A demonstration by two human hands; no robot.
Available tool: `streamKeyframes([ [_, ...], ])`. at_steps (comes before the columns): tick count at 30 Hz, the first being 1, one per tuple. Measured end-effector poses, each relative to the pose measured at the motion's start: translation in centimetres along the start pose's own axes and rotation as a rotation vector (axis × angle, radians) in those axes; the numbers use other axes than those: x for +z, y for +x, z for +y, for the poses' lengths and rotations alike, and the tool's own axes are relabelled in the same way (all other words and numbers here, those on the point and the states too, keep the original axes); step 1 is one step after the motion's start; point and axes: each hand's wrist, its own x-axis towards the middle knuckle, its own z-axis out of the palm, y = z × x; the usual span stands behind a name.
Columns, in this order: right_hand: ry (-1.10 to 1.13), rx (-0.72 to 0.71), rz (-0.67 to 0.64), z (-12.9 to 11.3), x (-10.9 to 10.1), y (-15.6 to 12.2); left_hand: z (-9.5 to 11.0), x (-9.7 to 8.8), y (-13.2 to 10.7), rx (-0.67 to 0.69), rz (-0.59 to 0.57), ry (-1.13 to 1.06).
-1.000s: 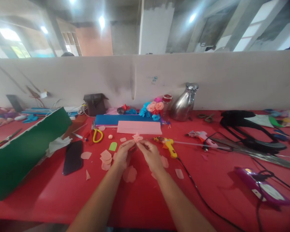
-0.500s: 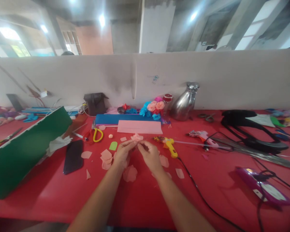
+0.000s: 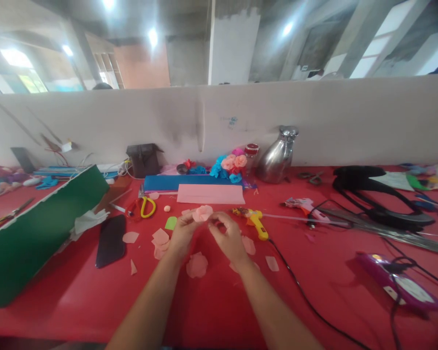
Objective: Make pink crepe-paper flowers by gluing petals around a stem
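A pale pink paper flower is held up over the middle of the table, its layered petals facing me. My left hand pinches it from the left side and from below. At the flower's right edge, the curled thumb and fingers of my right hand close on it; the exact contact is small and partly hidden. Cut pink paper petals lie left of my hands, beside a green paper piece. A scalloped pink paper shape rests between my forearms. Right of my hands lies a yellow glue gun.
Behind my hands lies a folded pink paper sheet, with finished paper flowers and a steel jug farther back. To the left are yellow-handled scissors, a phone and a green board. A purple power strip sits at right.
The flower has turned so its open petals face me, and it has shifted slightly left. My right fingertips have moved to its right edge. The view has tilted a little.
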Motion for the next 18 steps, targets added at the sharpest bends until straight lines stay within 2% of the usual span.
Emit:
streamKeyframes([
  [5, 0.310, 0.196, -0.013, -0.11, -0.58, 0.11, 0.20, -0.24, 0.03, 0.081, 0.015, 0.100],
  [8, 0.426, 0.226, 0.008, -0.07, -0.76, 0.20, 0.30, -0.14, -0.04, 0.081, 0.002, 0.119],
  [12, 0.459, 0.240, -0.012, -0.38, -0.78, 0.32, 0.41, 0.09, -0.24, 0.057, -0.071, 0.183],
  [18, 0.427, 0.242, -0.042, -0.88, -0.63, 0.41, 0.19, 0.13, -0.22, 0.110, -0.134, 0.250],
])
